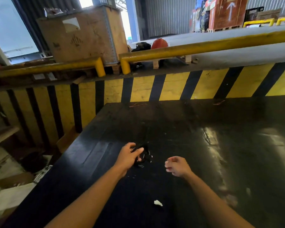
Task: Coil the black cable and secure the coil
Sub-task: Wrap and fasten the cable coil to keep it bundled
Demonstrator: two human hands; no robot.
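Note:
The black cable is bunched into small loops on the dark glossy table. It is hard to tell apart from the black surface, and a strand seems to run away from the bundle toward the far edge. My left hand grips the bundle, thumb over the top and fingers curled around the loops. My right hand hovers a short way to the right of the cable, blurred, fingers loosely curled and holding nothing that I can see.
A small white scrap lies on the table near me. Behind the table stands a yellow-and-black striped wall topped by yellow rails. A cardboard crate sits beyond. Boxes and debris lie on the floor at the left.

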